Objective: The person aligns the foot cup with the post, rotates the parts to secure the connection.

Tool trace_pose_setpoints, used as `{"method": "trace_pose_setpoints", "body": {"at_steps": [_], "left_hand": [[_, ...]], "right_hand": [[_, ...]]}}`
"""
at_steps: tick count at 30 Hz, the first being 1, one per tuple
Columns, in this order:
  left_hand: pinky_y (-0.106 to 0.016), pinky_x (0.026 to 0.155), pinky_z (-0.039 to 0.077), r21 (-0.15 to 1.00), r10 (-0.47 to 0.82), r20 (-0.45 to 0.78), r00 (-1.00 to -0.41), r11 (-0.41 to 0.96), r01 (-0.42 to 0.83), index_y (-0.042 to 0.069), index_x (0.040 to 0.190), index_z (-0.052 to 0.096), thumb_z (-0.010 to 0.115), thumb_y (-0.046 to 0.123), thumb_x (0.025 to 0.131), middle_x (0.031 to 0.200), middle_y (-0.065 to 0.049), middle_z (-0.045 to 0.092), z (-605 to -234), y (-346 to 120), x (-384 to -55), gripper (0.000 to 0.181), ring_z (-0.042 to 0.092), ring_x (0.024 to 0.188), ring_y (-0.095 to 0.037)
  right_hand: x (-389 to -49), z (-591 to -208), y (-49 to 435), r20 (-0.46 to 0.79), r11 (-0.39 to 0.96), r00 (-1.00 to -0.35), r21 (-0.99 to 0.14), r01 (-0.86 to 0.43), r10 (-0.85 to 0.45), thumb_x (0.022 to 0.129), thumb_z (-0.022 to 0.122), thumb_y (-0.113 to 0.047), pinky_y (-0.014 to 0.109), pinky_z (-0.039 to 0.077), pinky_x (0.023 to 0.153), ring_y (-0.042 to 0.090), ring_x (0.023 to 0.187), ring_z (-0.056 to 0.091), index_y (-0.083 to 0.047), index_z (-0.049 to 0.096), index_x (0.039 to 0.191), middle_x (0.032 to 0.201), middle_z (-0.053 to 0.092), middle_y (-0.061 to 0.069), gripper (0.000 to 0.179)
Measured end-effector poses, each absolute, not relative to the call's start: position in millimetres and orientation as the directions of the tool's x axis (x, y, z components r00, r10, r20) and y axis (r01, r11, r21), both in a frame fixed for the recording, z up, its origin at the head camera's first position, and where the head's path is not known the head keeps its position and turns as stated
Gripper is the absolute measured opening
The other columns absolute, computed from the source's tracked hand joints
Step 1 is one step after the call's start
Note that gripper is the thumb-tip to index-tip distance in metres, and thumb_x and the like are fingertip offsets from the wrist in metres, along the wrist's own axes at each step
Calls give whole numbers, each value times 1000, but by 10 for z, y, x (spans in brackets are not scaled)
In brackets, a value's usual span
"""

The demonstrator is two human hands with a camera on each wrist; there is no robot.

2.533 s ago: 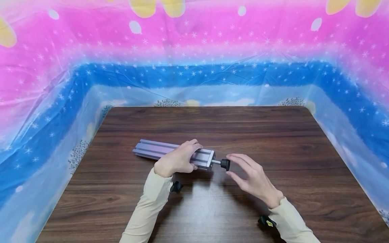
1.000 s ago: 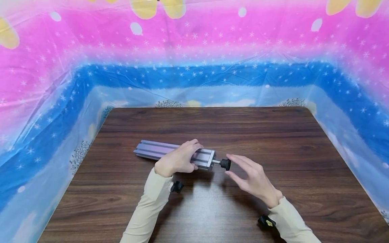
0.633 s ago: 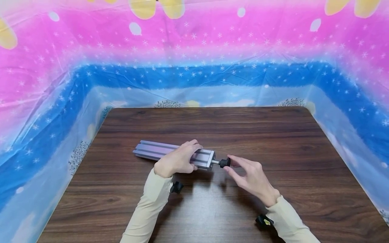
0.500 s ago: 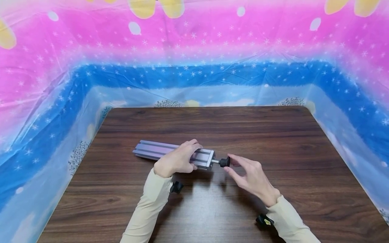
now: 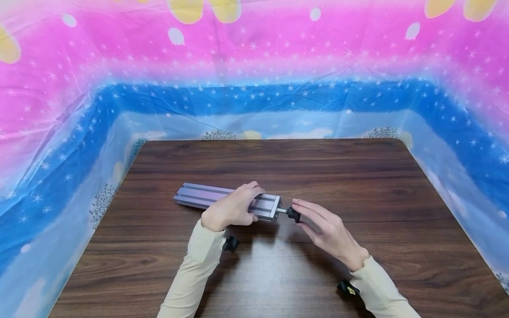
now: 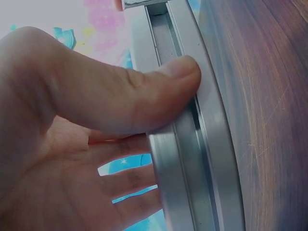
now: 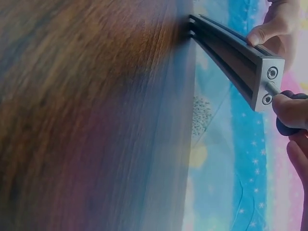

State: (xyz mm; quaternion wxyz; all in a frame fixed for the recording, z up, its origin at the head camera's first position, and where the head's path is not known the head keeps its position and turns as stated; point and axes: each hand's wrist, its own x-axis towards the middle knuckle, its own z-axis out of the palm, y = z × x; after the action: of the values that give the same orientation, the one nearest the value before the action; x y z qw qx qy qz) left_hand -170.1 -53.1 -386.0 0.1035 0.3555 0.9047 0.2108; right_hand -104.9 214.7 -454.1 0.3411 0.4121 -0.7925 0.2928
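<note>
A grooved aluminium profile [image 5: 202,194] lies at a slant over the middle of the table. My left hand [image 5: 234,206] grips it near its right end; in the left wrist view the thumb [image 6: 139,96] presses across the groove and the fingers reach round the far side. From the end plate [image 7: 260,91], between two socket-head bolts, sticks out a metal screw [image 5: 282,211] with a black knob [image 5: 294,214]. My right hand [image 5: 332,229] pinches this knob between thumb and fingers. In the right wrist view the thumb [image 7: 291,111] hides part of the knob.
The dark wood-grain table [image 5: 278,163] carries the work. A pink and blue snowflake cloth [image 5: 258,92] hangs around its back and sides. Each sleeve has a black wrist mount, such as the left mount [image 5: 231,244].
The right-hand fingers have shifted forward over the knob, and the knob appears turned to a different angle. The left hand and the profile stay in place.
</note>
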Motion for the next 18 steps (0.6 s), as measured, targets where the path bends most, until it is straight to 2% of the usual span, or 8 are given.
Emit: {"method": "trace_pose_setpoints", "body": {"at_steps": [7, 13, 18], "left_hand": [[-33, 83, 44, 452, 690, -32, -723, 655, 606, 0, 129, 59, 77, 2, 74, 102, -5, 52, -3865, -529, -1702, 58, 49, 95, -19], [-32, 82, 43, 449, 693, -32, -720, 654, 609, 1, 127, 60, 75, 2, 74, 101, -5, 52, -3871, -532, -1708, 56, 48, 94, -18], [-31, 81, 44, 458, 693, -29, -720, 650, 606, 1, 126, 60, 75, 2, 74, 100, -4, 52, -3862, -539, -1694, 54, 48, 93, -18]], "right_hand": [[-1053, -4553, 2141, 787, 489, -453, -224, -843, -420, 100, 63, -30, 20, 45, 106, 31, 111, 70, 5, 65, 130, 128, 69, 17, 46], [-1041, -4566, 2160, 741, 551, -545, -284, -785, -393, 99, 64, -36, 27, 55, 92, 26, 102, 73, 0, 64, 133, 119, 73, 14, 50], [-1025, -4553, 2152, 690, 598, -626, -343, -725, -363, 91, 76, -23, 33, 59, 78, 21, 91, 76, 1, 68, 126, 108, 77, 12, 43]]}}
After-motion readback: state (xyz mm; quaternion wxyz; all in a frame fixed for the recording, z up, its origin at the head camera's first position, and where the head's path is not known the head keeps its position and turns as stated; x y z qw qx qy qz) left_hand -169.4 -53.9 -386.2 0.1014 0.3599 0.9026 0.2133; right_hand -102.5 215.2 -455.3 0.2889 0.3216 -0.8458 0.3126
